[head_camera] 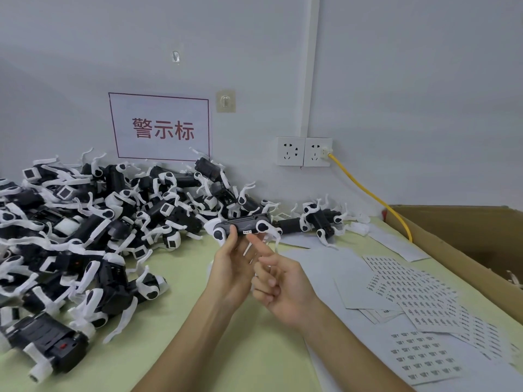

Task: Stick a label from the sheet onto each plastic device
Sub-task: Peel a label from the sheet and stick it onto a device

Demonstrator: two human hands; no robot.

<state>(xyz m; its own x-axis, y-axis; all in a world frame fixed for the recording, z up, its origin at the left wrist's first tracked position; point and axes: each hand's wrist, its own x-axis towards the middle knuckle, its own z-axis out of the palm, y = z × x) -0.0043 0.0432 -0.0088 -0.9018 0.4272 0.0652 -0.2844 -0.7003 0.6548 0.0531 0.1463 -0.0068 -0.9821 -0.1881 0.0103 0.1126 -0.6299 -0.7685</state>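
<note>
Left grip (pixel 232 264) pinches the robot-dog device (pixel 243 223) up off the worktop (pixel 184 278), long side facing in, presumably so right grip (pixel 280 287), index finger (pixel 257 245) straight, rest curled, holding nothing, can press the small label (pixel 247 232) down.

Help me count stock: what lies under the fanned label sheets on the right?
Plain white paper sheets show beneath the label sheets, lying on the green table. Whether more printed sheets sit deeper in the stack is covered.

Glossy plastic device (pixel 245 225) (paper label sheets (pixel 424 354))
</note>
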